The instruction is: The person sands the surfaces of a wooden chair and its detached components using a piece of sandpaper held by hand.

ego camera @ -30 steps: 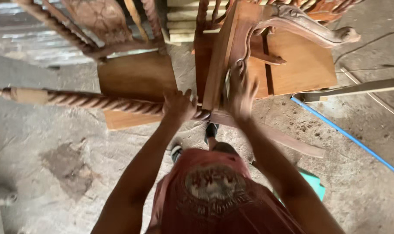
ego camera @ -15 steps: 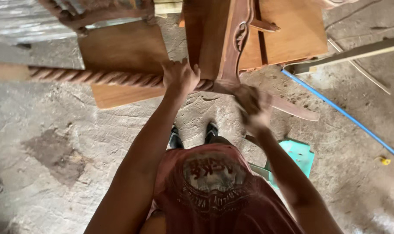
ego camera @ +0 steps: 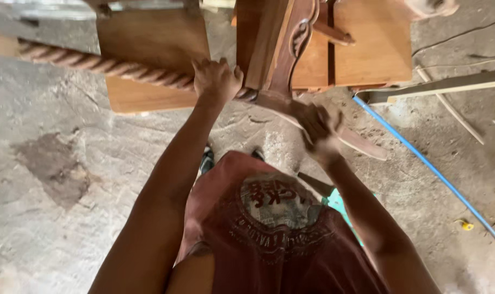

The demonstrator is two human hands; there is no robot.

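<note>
Head view, looking straight down. No bins, boxes or other containers in sight.

Floor [ego camera: 57, 228] is rough grey concrete, dusty, with a darker stained patch [ego camera: 51, 169] at left. A blue hose [ego camera: 421, 158] runs diagonally across the right side, a small yellow bit [ego camera: 465, 224] lies just beside its lower stretch. A pale wooden strip [ego camera: 449, 86] lies at right, a thin stick [ego camera: 451, 111] crossing under it. Flat wooden panels [ego camera: 149, 49] sit on the floor at top; another panel [ego camera: 372, 49] at top right. A teal object [ego camera: 337, 202] shows partly behind the person's right arm.

Twisted wooden post [ego camera: 106, 66], brown, rope-like spiral turning, runs from the top left edge toward centre, held off the floor above the panels. It meets a carved reddish-brown furniture frame [ego camera: 291, 43] with scroll carving, standing on edge at top centre. A curved tapered leg [ego camera: 351, 139] of that frame sweeps down to the right.

Left hand [ego camera: 216, 80] is wrapped around the post near where it joins the frame, fingers curled tight and pressed together over the top. Right hand [ego camera: 319, 128] is on the curved leg, motion-blurred; fingers seem bent onto the wood, but cannot tell if they are spread or closed.

Person wears a dark red sleeveless shirt [ego camera: 274, 228] with a faded print; dark shoes [ego camera: 206, 160] show just below the post.
</note>
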